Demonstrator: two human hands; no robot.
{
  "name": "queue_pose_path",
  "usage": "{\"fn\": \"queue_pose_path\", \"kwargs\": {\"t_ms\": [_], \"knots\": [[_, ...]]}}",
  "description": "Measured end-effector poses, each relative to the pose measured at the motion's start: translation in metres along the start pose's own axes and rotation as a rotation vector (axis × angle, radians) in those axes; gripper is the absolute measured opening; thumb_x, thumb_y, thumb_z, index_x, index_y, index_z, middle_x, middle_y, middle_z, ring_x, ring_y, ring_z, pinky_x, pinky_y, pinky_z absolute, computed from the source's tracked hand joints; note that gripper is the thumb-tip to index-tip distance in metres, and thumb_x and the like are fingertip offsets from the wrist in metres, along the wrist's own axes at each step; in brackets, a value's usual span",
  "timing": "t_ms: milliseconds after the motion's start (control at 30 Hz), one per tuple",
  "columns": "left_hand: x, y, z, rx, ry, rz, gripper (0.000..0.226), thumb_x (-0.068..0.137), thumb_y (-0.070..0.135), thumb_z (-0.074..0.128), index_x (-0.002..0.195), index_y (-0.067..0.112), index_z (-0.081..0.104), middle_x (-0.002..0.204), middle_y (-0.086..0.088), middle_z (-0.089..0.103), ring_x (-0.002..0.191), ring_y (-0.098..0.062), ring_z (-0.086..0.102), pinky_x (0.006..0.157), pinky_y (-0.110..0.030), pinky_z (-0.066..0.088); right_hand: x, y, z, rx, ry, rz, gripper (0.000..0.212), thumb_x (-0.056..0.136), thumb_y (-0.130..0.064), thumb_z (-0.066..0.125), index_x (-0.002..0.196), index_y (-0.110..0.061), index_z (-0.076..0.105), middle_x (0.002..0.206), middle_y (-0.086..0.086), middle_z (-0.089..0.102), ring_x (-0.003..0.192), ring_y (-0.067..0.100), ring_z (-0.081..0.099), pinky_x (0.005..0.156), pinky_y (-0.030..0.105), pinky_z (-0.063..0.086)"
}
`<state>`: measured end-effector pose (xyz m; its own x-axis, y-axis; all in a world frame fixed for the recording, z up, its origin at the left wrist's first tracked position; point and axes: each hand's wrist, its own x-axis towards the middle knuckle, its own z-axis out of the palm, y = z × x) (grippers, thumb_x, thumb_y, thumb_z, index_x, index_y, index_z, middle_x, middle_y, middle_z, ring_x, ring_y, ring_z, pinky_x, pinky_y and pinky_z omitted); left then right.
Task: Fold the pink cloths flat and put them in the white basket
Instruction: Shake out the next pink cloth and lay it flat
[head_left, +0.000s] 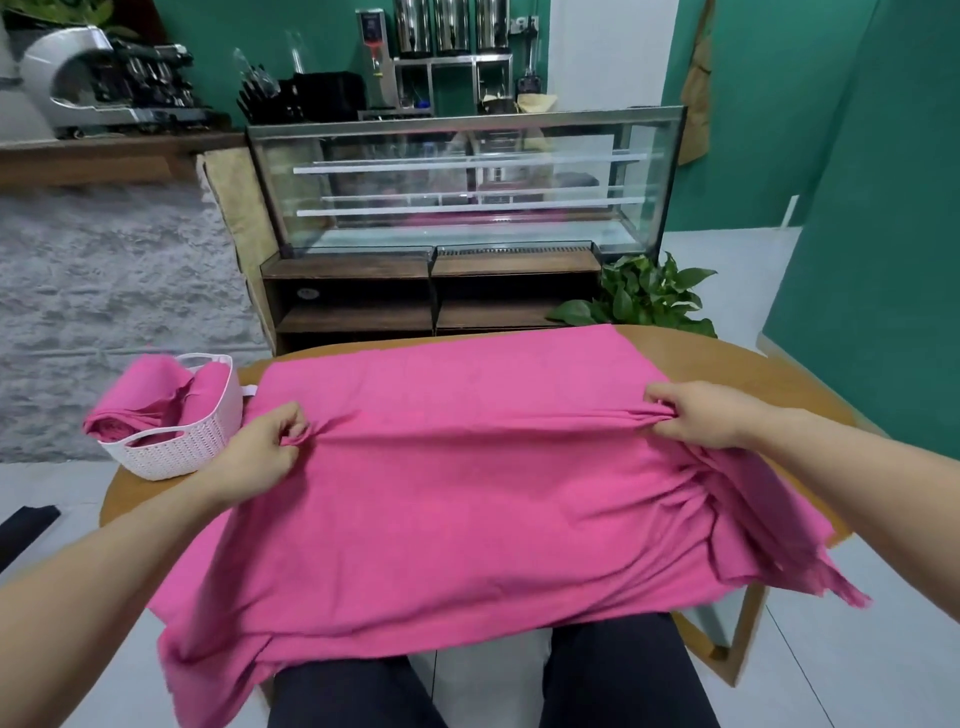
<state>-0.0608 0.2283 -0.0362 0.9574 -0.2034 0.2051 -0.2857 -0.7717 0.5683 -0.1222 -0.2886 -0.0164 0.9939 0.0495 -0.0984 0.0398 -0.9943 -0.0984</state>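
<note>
A large pink cloth (457, 478) lies spread over the round wooden table (753, 358), its near edge hanging over my lap. My left hand (265, 452) pinches a bunch of the cloth near its left side. My right hand (701, 413) pinches a gathered fold at the cloth's right side, where the fabric wrinkles and drapes off the table. The white basket (176, 447) stands at the table's left edge, just beyond my left hand. Folded pink cloths (150, 400) lie in it, spilling over its far rim.
A glass display case (467, 182) on a dark wooden shelf unit stands beyond the table. A green potted plant (649, 296) sits at the table's far right. Grey rough wall to the left, green wall to the right, pale tiled floor around.
</note>
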Motion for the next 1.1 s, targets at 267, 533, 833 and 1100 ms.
{"fn": "queue_pose_path", "kwargs": {"t_ms": [267, 533, 833, 1100], "knots": [[0.057, 0.005, -0.009, -0.479, -0.191, -0.356, 0.05, 0.081, -0.015, 0.038, 0.103, 0.02, 0.067, 0.091, -0.008, 0.055, 0.074, -0.019, 0.049, 0.061, -0.026, 0.043, 0.047, 0.01, -0.019, 0.034, 0.085, 0.038, 0.053, 0.07, -0.082, 0.057, 0.091, -0.034, 0.053, 0.082, -0.005, 0.063, 0.077, 0.016, 0.058, 0.07, 0.032, 0.048], [0.101, 0.012, -0.019, -0.382, -0.39, -0.569, 0.038, 0.085, 0.048, 0.071, 0.105, 0.016, 0.075, 0.097, -0.006, 0.077, 0.091, -0.026, 0.072, 0.095, -0.041, 0.054, 0.106, 0.019, -0.029, 0.027, 0.252, 0.015, 0.038, 0.091, -0.07, 0.033, 0.093, -0.042, 0.059, 0.095, -0.008, 0.059, 0.094, 0.019, 0.058, 0.08, 0.039, 0.05], [0.139, 0.002, -0.01, -0.087, -0.37, -0.256, 0.022, 0.086, 0.012, 0.074, 0.074, 0.016, 0.057, 0.068, 0.014, 0.06, 0.066, -0.006, 0.058, 0.053, -0.011, 0.04, 0.159, 0.009, -0.022, 0.053, 0.224, 0.084, 0.028, 0.103, -0.047, 0.035, 0.103, -0.028, 0.056, 0.105, 0.009, 0.069, 0.096, 0.034, 0.062, 0.08, 0.041, 0.051], [0.146, 0.01, -0.007, -0.617, -0.672, -0.611, 0.049, 0.059, 0.055, 0.085, 0.087, 0.016, 0.073, 0.085, -0.007, 0.068, 0.067, -0.02, 0.065, 0.067, -0.03, 0.054, 0.183, 0.001, -0.022, 0.314, 0.301, 0.079, 0.005, 0.098, -0.019, 0.053, 0.096, -0.016, 0.049, 0.081, 0.002, 0.06, 0.08, 0.031, 0.059, 0.07, 0.038, 0.045]]}}
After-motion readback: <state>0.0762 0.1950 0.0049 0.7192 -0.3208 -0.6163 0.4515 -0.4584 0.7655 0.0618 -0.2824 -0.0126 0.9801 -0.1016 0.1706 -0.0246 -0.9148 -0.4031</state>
